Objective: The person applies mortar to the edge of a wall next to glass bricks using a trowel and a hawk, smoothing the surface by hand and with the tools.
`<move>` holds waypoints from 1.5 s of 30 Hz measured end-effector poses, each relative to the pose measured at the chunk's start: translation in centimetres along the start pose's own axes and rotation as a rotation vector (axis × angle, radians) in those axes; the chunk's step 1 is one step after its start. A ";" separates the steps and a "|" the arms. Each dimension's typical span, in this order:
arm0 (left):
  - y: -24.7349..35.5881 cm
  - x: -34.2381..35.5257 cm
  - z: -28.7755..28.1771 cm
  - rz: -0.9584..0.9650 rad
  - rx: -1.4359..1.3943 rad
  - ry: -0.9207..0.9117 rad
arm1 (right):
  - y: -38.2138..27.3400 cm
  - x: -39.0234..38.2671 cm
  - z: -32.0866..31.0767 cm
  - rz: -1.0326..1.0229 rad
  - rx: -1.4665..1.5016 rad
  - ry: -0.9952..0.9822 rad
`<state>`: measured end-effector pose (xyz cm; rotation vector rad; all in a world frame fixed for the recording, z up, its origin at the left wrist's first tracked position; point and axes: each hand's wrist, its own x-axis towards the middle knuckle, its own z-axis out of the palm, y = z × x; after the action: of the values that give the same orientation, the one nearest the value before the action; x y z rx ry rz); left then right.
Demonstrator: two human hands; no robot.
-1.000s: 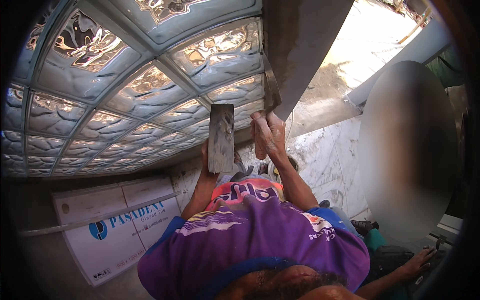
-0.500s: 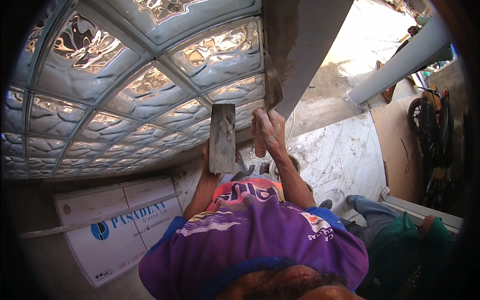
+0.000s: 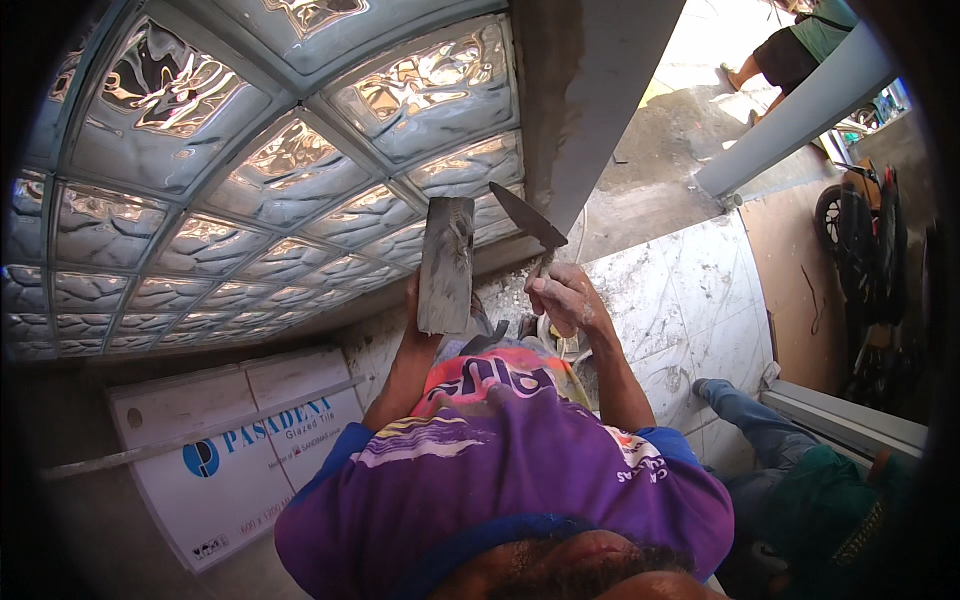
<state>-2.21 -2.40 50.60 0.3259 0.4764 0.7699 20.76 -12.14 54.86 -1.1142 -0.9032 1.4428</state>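
My left hand point(image 3: 412, 296) is mostly hidden beneath a narrow flat wooden board point(image 3: 447, 265), which it holds from below. Grey mortar is smeared along the board's top, thickest toward its far right edge. To the right of it, the dusty fingers of my right hand point(image 3: 566, 298) are closed round the handle of a pointed trowel point(image 3: 527, 216). The trowel's blade points away and to the left, apart from the board in this view. Beyond both hands rises a glass block wall point(image 3: 365, 222), with grey joints between its blocks and a plastered strip point(image 3: 548, 110) along its right side.
Flat white tile cartons point(image 3: 230, 450) lean at the lower left behind a thin bar. A grey pipe point(image 3: 800, 115) slants at the upper right near a black wheeled vehicle point(image 3: 860, 240). A person in green point(image 3: 830, 500) is close by on the right; another point(image 3: 790, 55) stands outside.
My right hand has drawn the trowel back from the wall's right edge, toward me and slightly right, turning its blade leftward. The board stays nearly in place. A person has come into view outside.
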 end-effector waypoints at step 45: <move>-0.2 -0.9 4.7 0.408 0.794 -0.019 | 0.2 1.7 2.6 -0.328 -0.539 0.532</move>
<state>-0.21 -3.74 54.72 1.1964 0.6988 0.9456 18.16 -10.45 55.08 -1.5611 -1.0453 0.5899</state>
